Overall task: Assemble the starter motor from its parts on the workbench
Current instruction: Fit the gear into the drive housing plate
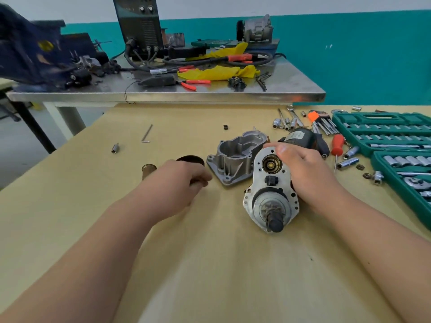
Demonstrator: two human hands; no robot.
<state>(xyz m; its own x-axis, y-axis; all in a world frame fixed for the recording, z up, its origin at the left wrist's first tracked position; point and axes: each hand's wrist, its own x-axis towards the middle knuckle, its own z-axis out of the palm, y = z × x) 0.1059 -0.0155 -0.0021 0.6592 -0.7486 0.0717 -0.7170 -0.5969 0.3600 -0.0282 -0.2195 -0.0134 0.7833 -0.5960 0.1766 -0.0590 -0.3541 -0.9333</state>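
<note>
The half-built starter motor, a silver end plate with a dark cylindrical body behind it (270, 194), lies on its side at the middle of the pale wooden worktop (210, 264), its small toothed pinion (270, 212) pointing towards the viewer; it is steadied by the right hand (303, 169), whose grip is clamped around the body with the thumb on the plate's upper edge. The left hand (179, 180) is curled over a dark round cup-like part (190, 159) to the left, and its grip appears closed on that part, though the fingertips are partly hidden. The step in hand is judged to be the fetching of the next part; the motor should be kept from rolling, and the part offered squarely so that nothing is forced. The grey cast aluminium nose housing (233, 157) stands between the hands, just beside the plate, and may need to be passed over or shifted; a brass-coloured sleeve (148, 170) sits beside the left hand. Further right, a red-handled screwdriver (337, 144), loose chrome sockets (348, 162) and an open green socket case (382, 134) are crowded near the right wrist; a bent hex key (147, 134) lies well apart on the left.
</note>
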